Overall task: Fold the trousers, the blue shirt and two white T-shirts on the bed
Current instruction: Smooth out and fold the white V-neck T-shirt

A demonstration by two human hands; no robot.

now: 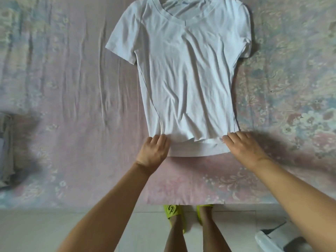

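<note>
Far left edge of the bed [72, 88]: a blurred grey-beige pile of cloth [6, 148], maybe other garments, too smeared to tell which.

Centre: one white T-shirt [187, 79] lies flat, front up, collar away from the person, hem near the bed's front edge. Sleeves spread out to both sides. Body has loose wrinkles, and the hem is ruffled and doubled a little in the middle.

Left hand [153, 151] sits on the hem's left corner, fingers curled down onto the cloth. Pinching or only pressing, can't tell. Right hand [243, 148] is on the hem's right corner, fingers close together and flat on the fabric; reads as pressing rather than gripping, not certain.

Step, my read: laying out and squaring the hem of this T-shirt before the first fold. No fold made on it yet.

Next move needs: hem pulled taut and straight, wrinkles smoothed, then a sleeve and side brought in toward the middle. Thin fabric will bunch easily if dragged.

Below the bed: tiled floor [54, 230], yellow-green slippers [172, 213] on the person's feet.
</note>
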